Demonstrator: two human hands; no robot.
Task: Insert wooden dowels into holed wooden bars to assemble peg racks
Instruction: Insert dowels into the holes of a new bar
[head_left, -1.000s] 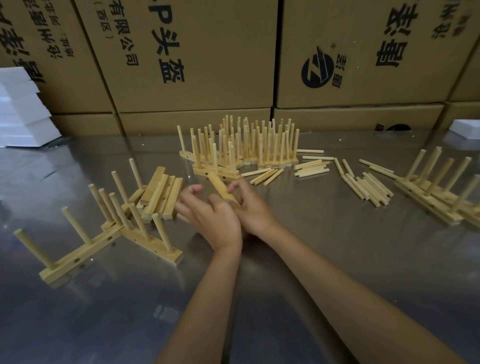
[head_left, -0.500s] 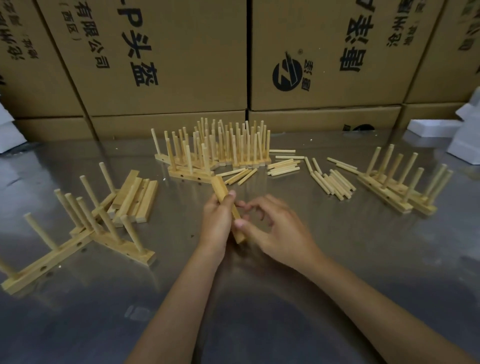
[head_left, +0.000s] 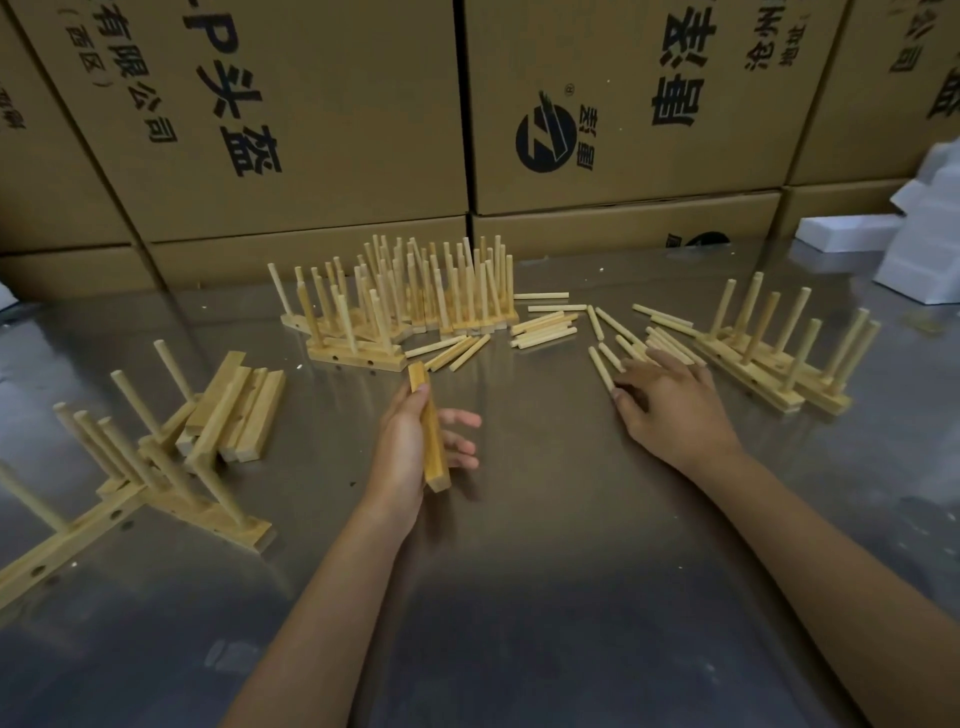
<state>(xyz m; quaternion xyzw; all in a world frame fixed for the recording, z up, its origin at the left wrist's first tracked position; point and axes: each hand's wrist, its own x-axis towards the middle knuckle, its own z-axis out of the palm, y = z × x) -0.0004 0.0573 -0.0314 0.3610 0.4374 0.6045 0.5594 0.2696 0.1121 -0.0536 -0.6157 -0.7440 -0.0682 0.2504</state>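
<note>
Where right hand (head_left: 670, 410) covers dowels (head_left: 631, 348), its fingertips stay unclear.

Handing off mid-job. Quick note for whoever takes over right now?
Left hand grips a bare holed bar, no dowels in it yet.
Right hand rests open on the loose dowels to the right; whether it has picked one up cannot be told.
Done: finished peg racks at back centre, far right and near left.
Left: peg the held bar, then the stack of empty bars on the left. More dowels lie at centre.
</note>
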